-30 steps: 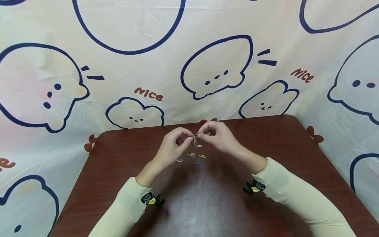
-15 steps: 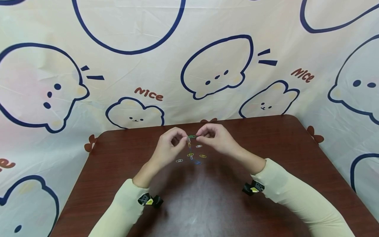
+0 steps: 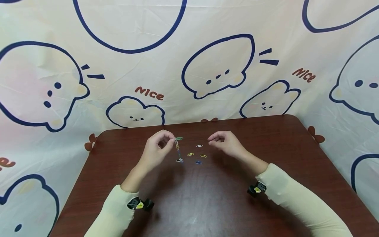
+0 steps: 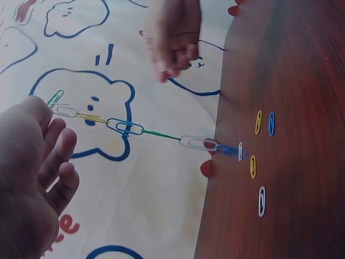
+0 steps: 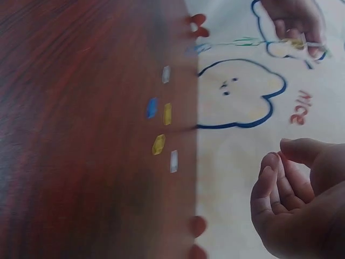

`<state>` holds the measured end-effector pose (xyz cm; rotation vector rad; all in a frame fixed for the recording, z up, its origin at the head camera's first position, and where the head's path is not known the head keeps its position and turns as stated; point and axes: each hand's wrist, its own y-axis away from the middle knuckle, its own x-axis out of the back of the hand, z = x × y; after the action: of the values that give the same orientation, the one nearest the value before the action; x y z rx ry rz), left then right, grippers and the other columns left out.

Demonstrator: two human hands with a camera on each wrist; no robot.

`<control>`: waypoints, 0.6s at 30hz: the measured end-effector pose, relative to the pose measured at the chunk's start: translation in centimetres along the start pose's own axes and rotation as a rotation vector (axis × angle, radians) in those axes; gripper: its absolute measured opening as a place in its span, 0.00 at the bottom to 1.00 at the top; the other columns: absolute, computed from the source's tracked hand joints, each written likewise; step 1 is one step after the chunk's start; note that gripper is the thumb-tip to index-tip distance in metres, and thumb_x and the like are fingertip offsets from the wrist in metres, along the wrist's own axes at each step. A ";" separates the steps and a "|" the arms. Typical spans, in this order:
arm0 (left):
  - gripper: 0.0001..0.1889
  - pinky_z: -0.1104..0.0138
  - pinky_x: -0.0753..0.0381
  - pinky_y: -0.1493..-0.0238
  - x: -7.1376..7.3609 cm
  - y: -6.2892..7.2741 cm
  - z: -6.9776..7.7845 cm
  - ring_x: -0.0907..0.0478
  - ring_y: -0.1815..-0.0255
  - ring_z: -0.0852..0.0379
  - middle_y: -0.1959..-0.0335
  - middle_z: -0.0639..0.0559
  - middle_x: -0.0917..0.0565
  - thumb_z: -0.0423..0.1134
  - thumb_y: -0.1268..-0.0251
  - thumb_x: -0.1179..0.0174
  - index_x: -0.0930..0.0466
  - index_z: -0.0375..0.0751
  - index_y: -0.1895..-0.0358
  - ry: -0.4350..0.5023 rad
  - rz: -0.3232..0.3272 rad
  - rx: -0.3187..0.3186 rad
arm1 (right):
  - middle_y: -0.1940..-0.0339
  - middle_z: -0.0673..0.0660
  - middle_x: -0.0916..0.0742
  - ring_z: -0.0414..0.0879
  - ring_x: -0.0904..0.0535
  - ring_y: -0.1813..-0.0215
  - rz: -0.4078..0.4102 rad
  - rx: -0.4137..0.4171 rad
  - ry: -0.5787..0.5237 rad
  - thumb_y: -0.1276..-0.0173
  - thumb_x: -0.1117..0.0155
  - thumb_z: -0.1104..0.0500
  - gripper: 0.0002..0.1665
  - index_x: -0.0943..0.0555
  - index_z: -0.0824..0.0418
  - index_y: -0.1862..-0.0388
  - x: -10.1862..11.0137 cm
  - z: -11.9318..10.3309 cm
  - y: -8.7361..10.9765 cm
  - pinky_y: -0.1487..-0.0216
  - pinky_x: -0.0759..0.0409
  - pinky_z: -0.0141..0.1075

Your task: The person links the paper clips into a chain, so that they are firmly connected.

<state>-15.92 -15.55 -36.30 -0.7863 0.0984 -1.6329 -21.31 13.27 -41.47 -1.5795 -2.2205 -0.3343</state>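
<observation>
Currently, paperclip chain (image 4: 161,135) hangs lengthwise downward, pinched by left hand (image 3: 157,147); right of chain, white paperclip (image 3: 199,145) lies sideways, nearer empty right hand (image 3: 227,143).

A dark reddish-brown table (image 3: 192,210) with rounded far corners stood before a pale printed cloth (image 3: 213,19), which rose behind it and along both sides. Dark blue outlines of cartoon animals (image 3: 217,67) covered the cloth, with reddish-brown "Nice" lettering (image 3: 149,93) above two smaller ones. Brown petal shapes (image 3: 315,135) showed beside the table's edges.
</observation>
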 end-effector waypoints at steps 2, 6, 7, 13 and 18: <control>0.03 0.69 0.26 0.70 0.4 0.2 0.6 0.27 0.72 0.60 0.69 0.43 0.19 0.24 0.31 0.40 0.21 0.25 0.61 -0.006 0.007 -0.004 | 0.64 0.58 0.12 0.58 0.18 0.63 -0.002 -0.016 0.011 0.31 0.29 0.61 0.12 0.14 0.67 0.53 -0.3 0.9 -0.2 0.64 0.19 0.36; 0.03 0.71 0.26 0.71 0.7 0.4 0.5 0.27 0.72 0.61 0.70 0.42 0.19 0.24 0.31 0.40 0.21 0.25 0.62 0.009 0.036 -0.017 | 0.65 0.54 0.12 0.52 0.19 0.66 0.007 -0.037 0.040 0.32 0.28 0.60 0.12 0.13 0.64 0.53 -1.2 2.7 -0.7 0.67 0.20 0.36; 0.03 0.71 0.27 0.71 0.7 0.4 0.4 0.27 0.73 0.61 0.70 0.41 0.19 0.24 0.31 0.39 0.21 0.24 0.62 0.017 0.041 -0.016 | 0.65 0.53 0.12 0.51 0.19 0.67 0.011 -0.038 0.046 0.32 0.28 0.60 0.12 0.13 0.64 0.53 -1.4 3.1 -0.9 0.68 0.20 0.36; 0.03 0.72 0.27 0.72 0.9 0.4 0.5 0.26 0.73 0.60 0.71 0.41 0.19 0.24 0.32 0.38 0.21 0.24 0.63 0.043 0.062 -0.005 | 0.67 0.53 0.12 0.47 0.20 0.71 0.027 -0.035 0.082 0.34 0.27 0.61 0.09 0.12 0.63 0.56 -2.4 4.6 -1.1 0.70 0.21 0.36; 0.03 0.72 0.28 0.73 0.9 0.4 0.5 0.27 0.74 0.63 0.71 0.40 0.19 0.23 0.33 0.38 0.21 0.24 0.63 0.049 0.074 -0.013 | 0.69 0.52 0.12 0.42 0.20 0.70 0.028 -0.038 0.111 0.36 0.25 0.62 0.08 0.12 0.63 0.58 -3.2 5.2 -1.2 0.67 0.21 0.34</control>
<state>-15.32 -16.29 -35.73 -0.7440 0.1709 -1.5829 -22.50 12.30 -47.51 -1.5704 -2.1184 -0.4471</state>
